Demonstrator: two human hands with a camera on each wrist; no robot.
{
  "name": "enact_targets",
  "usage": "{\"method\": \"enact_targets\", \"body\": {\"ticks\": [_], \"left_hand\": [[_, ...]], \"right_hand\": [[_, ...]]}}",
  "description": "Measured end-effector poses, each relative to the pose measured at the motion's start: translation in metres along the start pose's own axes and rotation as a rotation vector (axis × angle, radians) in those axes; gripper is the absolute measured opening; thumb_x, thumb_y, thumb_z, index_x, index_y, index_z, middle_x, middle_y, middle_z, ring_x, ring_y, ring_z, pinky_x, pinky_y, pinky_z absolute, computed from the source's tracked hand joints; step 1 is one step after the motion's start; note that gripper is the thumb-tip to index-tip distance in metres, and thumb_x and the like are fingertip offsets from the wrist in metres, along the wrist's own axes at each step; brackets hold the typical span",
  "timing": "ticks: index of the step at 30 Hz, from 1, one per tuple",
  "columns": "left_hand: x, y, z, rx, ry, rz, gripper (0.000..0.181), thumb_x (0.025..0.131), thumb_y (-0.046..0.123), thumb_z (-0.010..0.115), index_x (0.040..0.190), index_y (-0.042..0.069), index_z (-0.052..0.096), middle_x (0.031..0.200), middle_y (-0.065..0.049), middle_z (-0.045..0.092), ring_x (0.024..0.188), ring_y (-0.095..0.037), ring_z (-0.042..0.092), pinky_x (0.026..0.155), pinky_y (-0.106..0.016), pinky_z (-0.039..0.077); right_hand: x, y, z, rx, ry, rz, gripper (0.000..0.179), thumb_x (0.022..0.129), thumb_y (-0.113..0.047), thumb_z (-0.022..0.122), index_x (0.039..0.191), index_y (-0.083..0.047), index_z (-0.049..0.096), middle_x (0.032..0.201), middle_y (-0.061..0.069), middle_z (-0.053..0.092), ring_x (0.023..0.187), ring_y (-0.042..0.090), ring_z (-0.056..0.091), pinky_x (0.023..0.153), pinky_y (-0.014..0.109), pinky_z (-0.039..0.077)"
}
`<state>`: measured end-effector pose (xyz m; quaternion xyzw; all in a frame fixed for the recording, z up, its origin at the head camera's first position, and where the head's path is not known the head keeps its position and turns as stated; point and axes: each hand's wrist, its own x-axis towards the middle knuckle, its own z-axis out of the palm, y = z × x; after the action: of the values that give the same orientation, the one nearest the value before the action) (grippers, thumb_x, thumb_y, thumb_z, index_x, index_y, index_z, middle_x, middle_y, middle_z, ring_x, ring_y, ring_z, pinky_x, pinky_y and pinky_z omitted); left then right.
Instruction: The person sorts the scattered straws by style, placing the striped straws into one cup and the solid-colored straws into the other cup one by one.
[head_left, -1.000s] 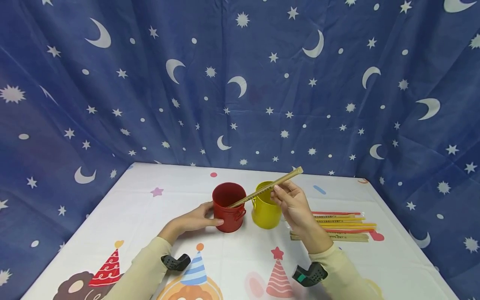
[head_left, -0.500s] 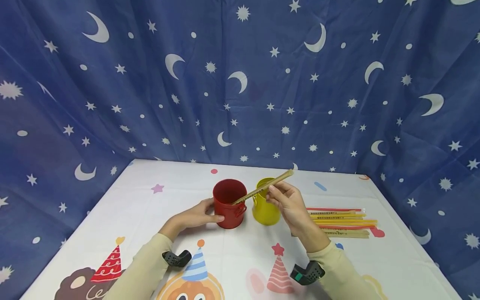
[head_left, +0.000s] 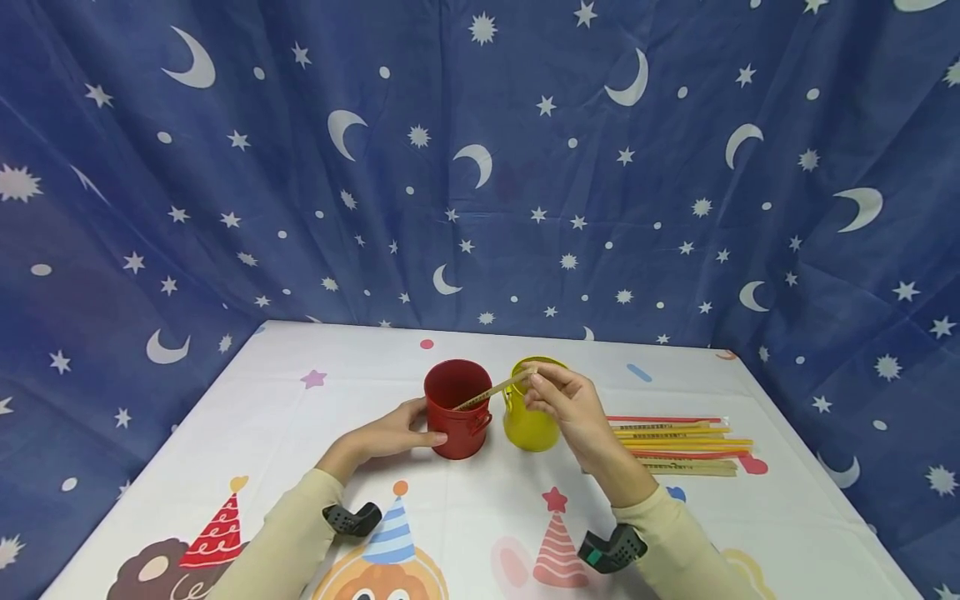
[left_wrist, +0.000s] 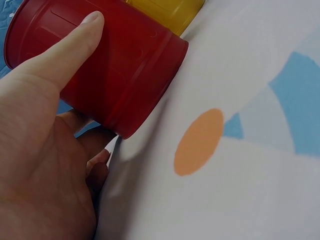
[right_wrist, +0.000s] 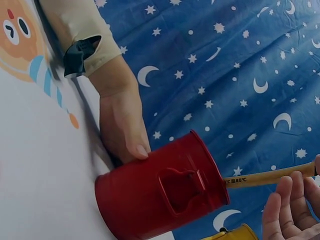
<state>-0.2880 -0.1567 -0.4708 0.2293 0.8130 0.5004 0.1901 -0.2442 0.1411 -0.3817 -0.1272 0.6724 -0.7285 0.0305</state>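
A small red metal bucket (head_left: 461, 440) with a side handle stands upright on the table. My left hand (head_left: 388, 433) holds it from the left; in the left wrist view the thumb lies along the near wall of the red bucket (left_wrist: 130, 60), fingers behind. A tan paper-wrapped straw (head_left: 495, 391) with dark print slants into the red bucket's mouth, its lower end hidden inside. My right hand (head_left: 576, 410) pinches the straw's upper end, in front of a yellow bucket (head_left: 531, 427). In the right wrist view the straw (right_wrist: 260, 179) spans from rim to fingertips.
Right of the yellow bucket lies a row of wrapped straws (head_left: 690, 446) in red, yellow and tan, partly behind my right wrist. A patterned white cloth (head_left: 337, 508) covers the table. A blue moon-and-star curtain (head_left: 480, 217) hangs along its back and sides.
My right hand has moved left and slightly down, sliding the tan straw deeper into the red bucket. The left hand stays on the bucket.
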Motion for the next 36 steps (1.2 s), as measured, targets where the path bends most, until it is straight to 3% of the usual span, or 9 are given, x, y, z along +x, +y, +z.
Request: {"method": "enact_targets", "body": {"ticks": [14,20,28,36], "left_hand": [[-0.001,0.005,0.002,0.005,0.001,-0.012,0.078,0.091,0.042,0.071,0.156,0.013,0.037,0.157,-0.008,0.045,0.151,-0.033,0.034,0.122,-0.06,0.03],[-0.002,0.007,0.001,0.005,0.003,-0.008,0.078,0.091,0.042,0.071,0.155,0.014,0.038,0.158,-0.007,0.045,0.151,-0.033,0.033,0.122,-0.06,0.03],[-0.001,0.003,0.0,0.014,0.008,-0.024,0.078,0.09,0.043,0.072,0.155,0.016,0.038,0.159,-0.007,0.043,0.152,-0.033,0.031,0.122,-0.061,0.029],[-0.002,0.0,0.001,0.017,0.021,-0.043,0.082,0.089,0.044,0.072,0.157,0.016,0.036,0.162,-0.008,0.038,0.154,-0.034,0.027,0.123,-0.062,0.027]], "right_hand": [[0.0,-0.008,-0.012,-0.002,0.014,-0.037,0.041,0.104,-0.013,0.056,0.134,0.015,0.051,0.095,-0.006,0.069,0.08,0.006,0.065,0.081,0.019,0.06],[0.004,-0.014,-0.022,-0.016,-0.025,-0.046,0.039,0.105,-0.014,0.053,0.132,0.014,0.052,0.097,-0.009,0.068,0.083,0.005,0.066,0.082,0.018,0.059],[0.004,-0.025,-0.05,-0.068,-0.051,-0.07,0.022,0.106,-0.023,0.054,0.12,-0.012,0.065,0.106,-0.004,0.068,0.092,0.007,0.067,0.09,0.016,0.057],[-0.006,-0.036,-0.091,-0.104,-0.032,-0.124,0.019,0.107,-0.021,0.052,0.117,-0.019,0.068,0.103,-0.01,0.069,0.09,0.004,0.069,0.089,0.015,0.057]]}}
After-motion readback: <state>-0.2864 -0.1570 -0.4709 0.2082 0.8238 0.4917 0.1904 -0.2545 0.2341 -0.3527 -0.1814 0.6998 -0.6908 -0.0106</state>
